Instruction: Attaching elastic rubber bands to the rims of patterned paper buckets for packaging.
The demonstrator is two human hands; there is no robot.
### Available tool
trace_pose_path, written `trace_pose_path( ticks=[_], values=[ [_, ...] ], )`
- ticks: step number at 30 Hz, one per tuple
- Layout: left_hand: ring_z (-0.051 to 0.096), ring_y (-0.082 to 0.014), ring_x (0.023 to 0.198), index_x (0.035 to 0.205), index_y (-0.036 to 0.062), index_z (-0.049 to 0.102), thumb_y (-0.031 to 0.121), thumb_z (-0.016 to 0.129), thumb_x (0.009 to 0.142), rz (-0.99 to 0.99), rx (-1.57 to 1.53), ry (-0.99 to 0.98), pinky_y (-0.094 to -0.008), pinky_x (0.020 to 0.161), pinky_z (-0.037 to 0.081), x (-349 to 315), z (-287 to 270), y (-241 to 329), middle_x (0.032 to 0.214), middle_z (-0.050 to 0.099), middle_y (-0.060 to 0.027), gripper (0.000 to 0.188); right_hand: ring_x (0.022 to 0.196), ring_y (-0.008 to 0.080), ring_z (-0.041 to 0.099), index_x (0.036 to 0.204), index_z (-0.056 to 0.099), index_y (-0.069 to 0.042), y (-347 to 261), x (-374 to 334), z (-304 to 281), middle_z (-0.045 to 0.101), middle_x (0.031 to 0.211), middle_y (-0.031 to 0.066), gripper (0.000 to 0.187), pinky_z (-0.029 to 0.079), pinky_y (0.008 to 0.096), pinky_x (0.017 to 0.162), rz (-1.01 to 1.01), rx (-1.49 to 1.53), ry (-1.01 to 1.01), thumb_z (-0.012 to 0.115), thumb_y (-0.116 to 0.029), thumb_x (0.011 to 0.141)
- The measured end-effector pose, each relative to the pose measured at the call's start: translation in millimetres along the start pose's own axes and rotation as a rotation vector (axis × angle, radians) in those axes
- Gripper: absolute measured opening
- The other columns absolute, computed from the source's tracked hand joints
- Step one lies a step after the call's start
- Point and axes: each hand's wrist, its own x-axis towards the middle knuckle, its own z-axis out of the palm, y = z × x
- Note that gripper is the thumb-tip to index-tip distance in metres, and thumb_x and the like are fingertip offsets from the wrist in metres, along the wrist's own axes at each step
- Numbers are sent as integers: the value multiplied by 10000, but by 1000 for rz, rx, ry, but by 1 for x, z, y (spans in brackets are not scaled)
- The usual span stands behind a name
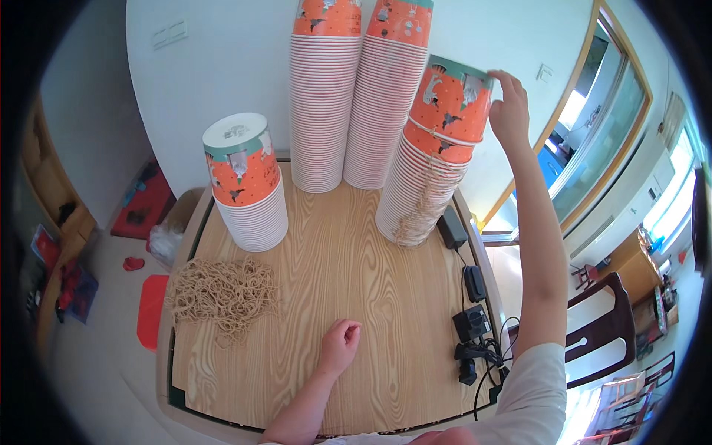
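Note:
My right hand [510,111] is raised at the upper right side of an orange paper bucket [452,100] with a green band, its fingers curled at the top edge. That bucket sits upside down and slightly raised on the right stack of white-rimmed paper buckets [404,185], with part of the orange bucket below it showing. Brown twine [426,200] hangs down the stack's front, and a strand crosses near the raised bucket's rim. My left hand [342,347] is closed in a loose fist over the near middle of the wooden table [334,282], with nothing visible in it.
Two tall bucket stacks [322,111] stand at the back against the wall. A shorter stack [251,215] is at the left, behind a loose pile of twine [222,297]. Black power adapters and cables [475,326] line the right edge. A dark chair [604,326] stands beyond it.

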Motion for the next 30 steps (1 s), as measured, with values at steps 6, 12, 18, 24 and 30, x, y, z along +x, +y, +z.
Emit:
trace_pose_path(
  ticks=[6,12,18,24,30],
  values=[
    [578,-128,669,910,26,639,67,613,864,-18,-3,-6,-250,594,465,-2,-3,0,801,601,-53,68,967,323,515,1051,565,-46,-18,-37,-15,554,1064,127,315,437,409,830,-108,7,136,515,42,752],
    [602,-173,658,918,47,636,58,611,845,-2,10,-7,-281,602,488,-1,-2,0,805,597,-77,78,921,272,524,935,575,-80,-28,-112,-6,549,962,83,179,413,390,789,-203,38,-122,642,-45,772],
    [602,-176,655,912,51,637,62,616,842,10,8,7,-283,600,487,-1,-1,-3,800,594,-75,74,906,245,533,916,625,-100,1,-130,1,545,900,53,137,407,375,779,-59,-28,-73,663,-81,786],
    [604,-170,655,905,51,636,57,617,840,8,13,4,-281,599,488,-1,0,-2,803,598,-71,68,876,226,541,872,631,-104,7,-130,13,547,859,40,104,407,374,773,-19,-28,-39,680,-103,781],
    [603,-167,655,903,46,635,56,617,839,7,6,5,-279,599,488,-1,-1,-3,806,601,-68,67,842,219,542,829,609,-101,14,-131,24,544,826,32,84,407,372,755,-15,-29,-75,671,-94,774]
  ],
)
